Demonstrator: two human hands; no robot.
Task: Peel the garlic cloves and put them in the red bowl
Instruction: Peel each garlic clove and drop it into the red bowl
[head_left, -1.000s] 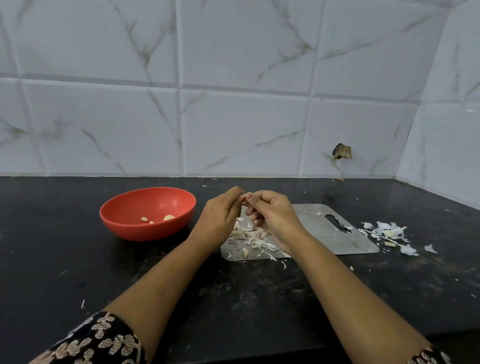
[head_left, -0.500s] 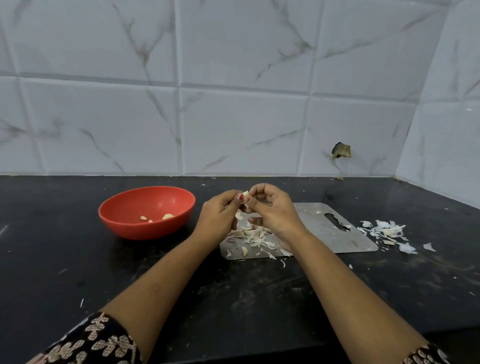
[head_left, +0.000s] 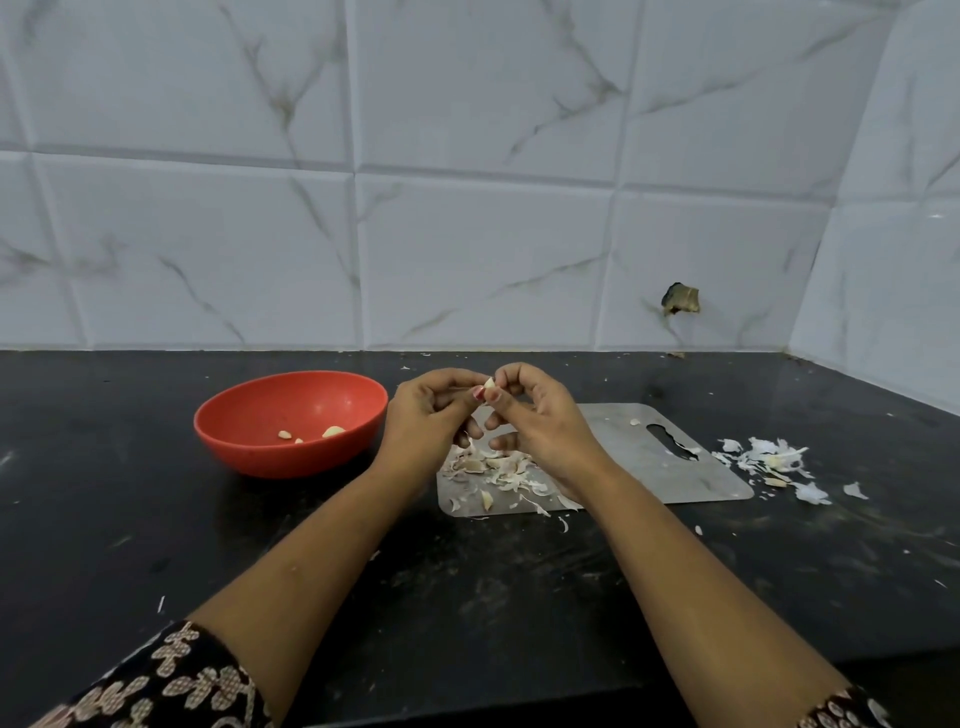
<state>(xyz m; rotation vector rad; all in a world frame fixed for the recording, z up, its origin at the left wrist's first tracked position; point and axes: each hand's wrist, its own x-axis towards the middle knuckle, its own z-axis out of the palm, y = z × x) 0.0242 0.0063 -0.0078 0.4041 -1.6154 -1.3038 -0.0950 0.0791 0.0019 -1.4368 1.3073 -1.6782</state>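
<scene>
Head view, peeling step in progress. The left hand (head_left: 426, 415) and the right hand (head_left: 540, 421) meet fingertip to fingertip above the far left part of the steel board (head_left: 623, 467). Both have curled fingers and together pinch 1 garlic clove (head_left: 489, 383). The clove shows as a pale wedge between the 2 thumbs. Its long axis appears to run roughly 12 to 6 o'clock, tip up, though it is too small to be sure. Whether any skin clings to it cannot be told.

The red bowl (head_left: 291, 457) stands on the black counter (head_left: 467, 597) at 9 o'clock from the hands, just beside the left wrist and apart from the board. The left hand is the nearer of the 2, so a short carry toward 9 o'clock would likely bring the clove over the rim.

Counts:
- 2 hands
- 1 held clove
- 1 bowl holding 3 pale peeled pieces (head_left: 333, 431) near its bottom
- 1 board
- 2 heaps of skins: 1 on the board (head_left: 493, 467) directly under the hands, and 1 on the counter (head_left: 769, 460) at 3 o'clock, past the board's handle slot

1 loose clove-like piece (head_left: 487, 500) lies at 6 o'clock of the board heap. Any further unpeeled cloves among the skins cannot be counted.
</scene>
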